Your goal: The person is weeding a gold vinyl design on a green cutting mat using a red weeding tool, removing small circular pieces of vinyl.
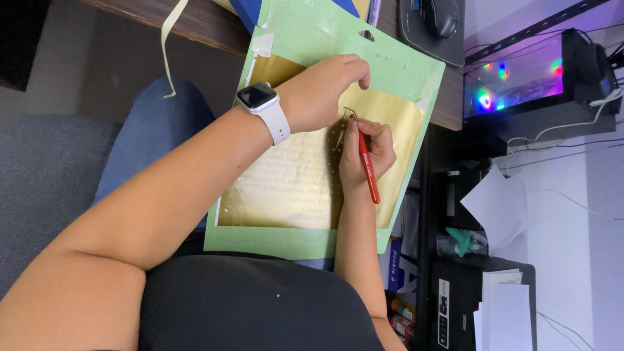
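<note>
Gold foil sheet (286, 188) on our green mat (403, 71) looks thin and tear-prone, so our left hand (322, 91) presses flat just above the red hook tool (368, 170) pinched in our right hand (364, 156).

Left hand (322, 91) flat, palm down, fingers curled at far edge, forearm crossing body. Right hand (364, 153) just beside it, pinched in pen grip, wrist bent.
</note>
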